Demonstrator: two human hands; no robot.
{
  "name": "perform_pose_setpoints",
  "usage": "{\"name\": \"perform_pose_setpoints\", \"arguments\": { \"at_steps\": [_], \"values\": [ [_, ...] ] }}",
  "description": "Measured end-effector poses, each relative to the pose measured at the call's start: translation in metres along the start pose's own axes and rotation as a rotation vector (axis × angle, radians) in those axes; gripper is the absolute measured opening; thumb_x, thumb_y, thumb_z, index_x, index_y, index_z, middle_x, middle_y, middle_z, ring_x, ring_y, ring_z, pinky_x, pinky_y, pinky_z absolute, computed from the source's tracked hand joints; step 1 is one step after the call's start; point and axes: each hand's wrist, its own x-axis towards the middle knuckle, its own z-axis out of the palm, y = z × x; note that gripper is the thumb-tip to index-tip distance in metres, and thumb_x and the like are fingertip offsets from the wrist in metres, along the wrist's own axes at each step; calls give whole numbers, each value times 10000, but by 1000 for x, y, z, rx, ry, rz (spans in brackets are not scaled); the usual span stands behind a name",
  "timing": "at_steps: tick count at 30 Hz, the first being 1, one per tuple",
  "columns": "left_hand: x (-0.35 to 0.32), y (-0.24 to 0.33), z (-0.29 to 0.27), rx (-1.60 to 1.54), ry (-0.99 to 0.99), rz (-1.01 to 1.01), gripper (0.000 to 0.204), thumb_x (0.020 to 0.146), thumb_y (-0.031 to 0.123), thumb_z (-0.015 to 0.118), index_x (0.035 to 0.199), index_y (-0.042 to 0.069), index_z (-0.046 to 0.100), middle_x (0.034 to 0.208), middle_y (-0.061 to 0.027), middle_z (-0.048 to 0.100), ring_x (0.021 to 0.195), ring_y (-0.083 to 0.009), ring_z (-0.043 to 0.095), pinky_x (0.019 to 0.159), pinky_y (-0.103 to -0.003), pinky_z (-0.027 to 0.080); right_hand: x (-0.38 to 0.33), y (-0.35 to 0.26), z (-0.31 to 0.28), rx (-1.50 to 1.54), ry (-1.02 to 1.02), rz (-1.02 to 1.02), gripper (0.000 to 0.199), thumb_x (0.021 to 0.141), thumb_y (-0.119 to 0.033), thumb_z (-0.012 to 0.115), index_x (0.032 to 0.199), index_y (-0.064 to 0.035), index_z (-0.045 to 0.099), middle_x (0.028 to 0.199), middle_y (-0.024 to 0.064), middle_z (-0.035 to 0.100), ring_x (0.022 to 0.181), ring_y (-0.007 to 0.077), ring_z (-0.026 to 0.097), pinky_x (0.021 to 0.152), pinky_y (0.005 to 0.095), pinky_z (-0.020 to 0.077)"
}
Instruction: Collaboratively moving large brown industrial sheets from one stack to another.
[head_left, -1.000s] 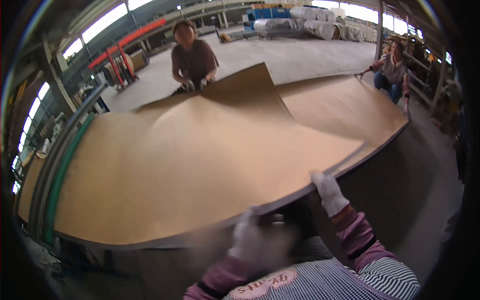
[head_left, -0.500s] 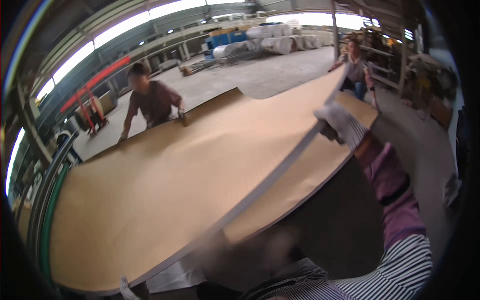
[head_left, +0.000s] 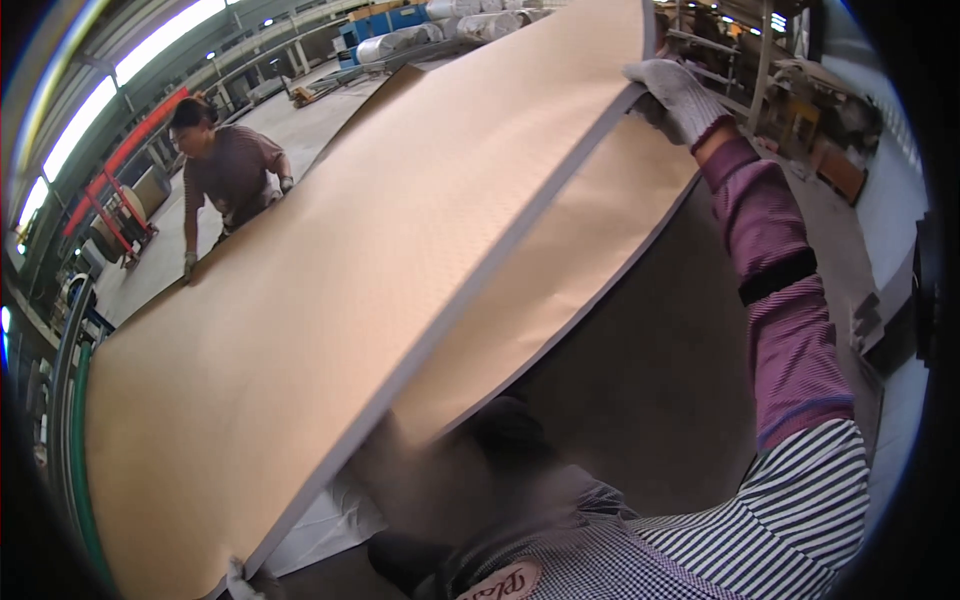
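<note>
A large, flexible tan sheet (head_left: 330, 290) with a grey edge stretches across the view, its near right edge lifted. My right hand (head_left: 685, 100), in a pale knitted glove, is closed around that edge at the upper right, arm stretched out. Low at the left, my gloved left hand (head_left: 245, 578) grips the same edge near its corner; part of this hand is cut off by the frame. Under the raised edge lies another tan sheet surface (head_left: 560, 280). Across from me, a person (head_left: 230, 160) in a dark striped top has gloved hands at the far edge.
A green roller (head_left: 82, 450) runs along the left end of the sheet. Behind the person stands a red metal frame (head_left: 125, 160). Wrapped rolls (head_left: 455, 22) and blue boxes (head_left: 385, 28) are at the back. A wall (head_left: 865, 150) and stacked material are at the right.
My right hand has risen with the sheet's edge, which now stands higher above the lower surface. The sheet now hides most of the far-right person. The person across has turned the head leftward.
</note>
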Motion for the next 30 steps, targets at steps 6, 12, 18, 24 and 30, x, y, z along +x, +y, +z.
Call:
{"name": "perform_pose_setpoints", "arguments": {
  "at_steps": [6, 12, 18, 24, 30],
  "values": [
    [14, -40, -11, 44, 6, -124, 258, 915, 188, 520, 1041, -31, 572, 912, -114, 646, 755, -211, 634, 630, -310, 553, -7, -29, 9, 322, 37, 714, 289, 843, -304, 533, 667, -75, 552, 522, 58, 522, 363, 144, 434, 343, 281, 333],
    [13, -34, 3, -126, 94, -240, 240, 920, 204, 520, 1034, 3, 584, 862, -107, 657, 664, -195, 632, 584, -307, 553, -3, -4, 12, -47, -41, 640, 323, 849, -249, 481, 665, 7, 551, 521, 135, 533, 421, 233, 557, 388, 377, 421],
    [65, -40, -44, -70, 105, -239, 317, 887, 174, 533, 1116, -45, 543, 1014, -138, 617, 848, -249, 615, 743, -351, 539, -12, -8, 5, 83, 114, 817, 336, 835, -265, 485, 658, 4, 581, 546, 164, 564, 428, 245, 575, 360, 365, 425],
    [64, -46, -38, 42, -92, -254, 322, 883, 183, 542, 1103, -52, 540, 1025, -152, 607, 878, -269, 611, 757, -373, 539, -16, 55, 17, -377, -158, 400, 256, 825, -161, 470, 726, 8, 634, 631, 187, 612, 567, 278, 646, 462, 370, 497],
    [50, -53, -22, 107, -240, -144, 299, 880, 228, 539, 1070, 0, 573, 1022, -131, 617, 908, -252, 600, 791, -366, 501, -4, 88, 47, -258, -99, 643, 307, 801, -282, 502, 706, -27, 643, 689, 187, 624, 585, 286, 625, 505, 388, 471]
  ]
}}
